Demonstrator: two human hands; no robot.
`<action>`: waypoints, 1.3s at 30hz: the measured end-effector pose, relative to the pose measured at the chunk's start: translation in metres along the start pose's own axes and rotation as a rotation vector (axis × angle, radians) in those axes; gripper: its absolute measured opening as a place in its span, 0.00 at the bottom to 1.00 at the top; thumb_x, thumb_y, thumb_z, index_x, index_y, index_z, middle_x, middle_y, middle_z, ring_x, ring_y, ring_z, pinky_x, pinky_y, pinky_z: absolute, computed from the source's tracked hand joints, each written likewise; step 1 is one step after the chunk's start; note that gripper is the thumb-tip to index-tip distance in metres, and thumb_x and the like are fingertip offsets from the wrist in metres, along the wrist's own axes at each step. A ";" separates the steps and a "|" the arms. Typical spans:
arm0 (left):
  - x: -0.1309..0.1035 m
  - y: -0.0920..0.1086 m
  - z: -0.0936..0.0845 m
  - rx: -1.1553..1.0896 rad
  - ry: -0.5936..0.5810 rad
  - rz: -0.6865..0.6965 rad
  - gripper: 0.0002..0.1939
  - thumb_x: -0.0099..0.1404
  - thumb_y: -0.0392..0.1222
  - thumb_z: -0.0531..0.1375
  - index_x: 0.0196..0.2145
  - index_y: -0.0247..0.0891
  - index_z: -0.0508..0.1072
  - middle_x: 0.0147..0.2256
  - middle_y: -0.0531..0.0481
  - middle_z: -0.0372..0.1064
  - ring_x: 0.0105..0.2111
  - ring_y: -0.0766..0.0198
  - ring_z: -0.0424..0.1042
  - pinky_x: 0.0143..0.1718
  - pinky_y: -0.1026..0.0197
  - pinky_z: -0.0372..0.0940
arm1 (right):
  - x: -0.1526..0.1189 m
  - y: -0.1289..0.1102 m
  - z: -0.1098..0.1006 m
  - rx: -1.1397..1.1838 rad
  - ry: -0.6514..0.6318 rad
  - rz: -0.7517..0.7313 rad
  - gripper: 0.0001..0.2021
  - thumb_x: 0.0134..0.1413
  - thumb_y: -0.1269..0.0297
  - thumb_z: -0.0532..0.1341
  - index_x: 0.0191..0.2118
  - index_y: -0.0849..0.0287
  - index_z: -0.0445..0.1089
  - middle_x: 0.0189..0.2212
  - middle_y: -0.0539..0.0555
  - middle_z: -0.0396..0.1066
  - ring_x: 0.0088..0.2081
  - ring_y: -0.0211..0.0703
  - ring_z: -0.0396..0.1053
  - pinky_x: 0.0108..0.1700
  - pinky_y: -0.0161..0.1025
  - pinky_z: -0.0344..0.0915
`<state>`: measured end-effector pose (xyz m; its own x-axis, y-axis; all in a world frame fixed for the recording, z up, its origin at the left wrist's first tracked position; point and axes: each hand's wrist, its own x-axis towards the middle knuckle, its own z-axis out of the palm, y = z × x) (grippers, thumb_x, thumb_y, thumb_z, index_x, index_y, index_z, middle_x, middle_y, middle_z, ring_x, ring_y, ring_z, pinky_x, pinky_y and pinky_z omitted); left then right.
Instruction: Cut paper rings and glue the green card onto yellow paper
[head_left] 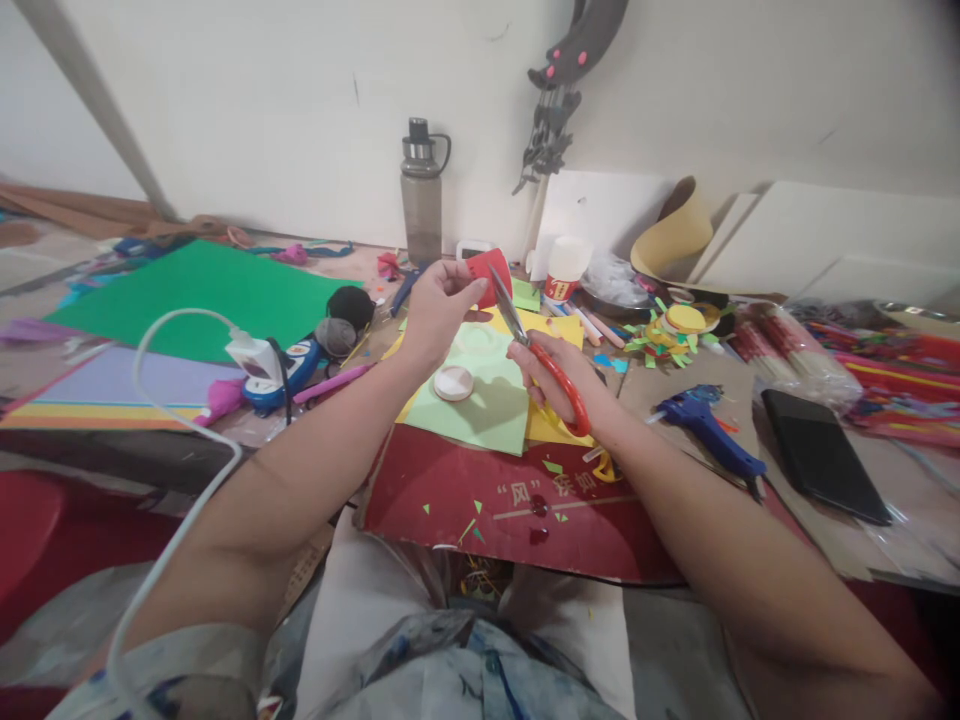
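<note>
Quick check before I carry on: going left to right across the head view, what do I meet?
Green sheet, grey bottle, held red piece, red-and-white cup, yellow-and-green craft, black phone.

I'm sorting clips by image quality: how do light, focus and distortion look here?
Head view: diffuse light with a slight milky haze, soft shadows on the light green paper; mild softness overall, though the scissors read clearly; wide-angle stretching towards the edges; upper-right corner darkened.

Upright grey bottle [423, 200] near what looks like wadded plastic [616, 280].
</note>
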<state>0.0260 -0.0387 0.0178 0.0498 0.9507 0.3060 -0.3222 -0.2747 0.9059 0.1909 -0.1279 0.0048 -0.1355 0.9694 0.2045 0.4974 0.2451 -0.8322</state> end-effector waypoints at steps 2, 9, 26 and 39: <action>0.000 -0.004 0.001 0.013 -0.018 0.014 0.14 0.58 0.36 0.71 0.33 0.38 0.68 0.29 0.56 0.71 0.28 0.71 0.73 0.30 0.67 0.74 | 0.000 0.001 0.000 0.014 0.006 0.004 0.27 0.59 0.31 0.58 0.30 0.52 0.57 0.21 0.46 0.61 0.22 0.36 0.57 0.25 0.37 0.54; -0.004 -0.005 0.006 -0.029 0.032 -0.024 0.15 0.58 0.35 0.72 0.32 0.38 0.67 0.29 0.56 0.70 0.28 0.72 0.71 0.31 0.66 0.75 | 0.000 0.004 0.003 0.013 0.031 -0.019 0.28 0.59 0.31 0.58 0.28 0.52 0.56 0.19 0.46 0.58 0.21 0.36 0.56 0.24 0.37 0.53; -0.001 0.006 0.000 -0.133 -0.040 -0.274 0.15 0.60 0.48 0.71 0.33 0.37 0.73 0.30 0.50 0.77 0.31 0.64 0.78 0.30 0.64 0.71 | 0.002 0.012 0.005 0.016 0.067 -0.036 0.24 0.59 0.38 0.60 0.27 0.52 0.56 0.19 0.45 0.56 0.21 0.37 0.55 0.23 0.37 0.51; 0.003 0.009 0.002 -0.284 0.088 -0.334 0.07 0.62 0.37 0.70 0.32 0.38 0.75 0.27 0.54 0.76 0.26 0.72 0.74 0.24 0.71 0.62 | 0.001 0.014 0.007 -0.034 0.061 -0.035 0.24 0.59 0.38 0.61 0.27 0.52 0.58 0.18 0.45 0.57 0.21 0.38 0.56 0.24 0.37 0.53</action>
<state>0.0251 -0.0388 0.0270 0.1184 0.9926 -0.0266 -0.5493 0.0878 0.8310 0.1918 -0.1240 -0.0098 -0.1011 0.9589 0.2652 0.5222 0.2780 -0.8063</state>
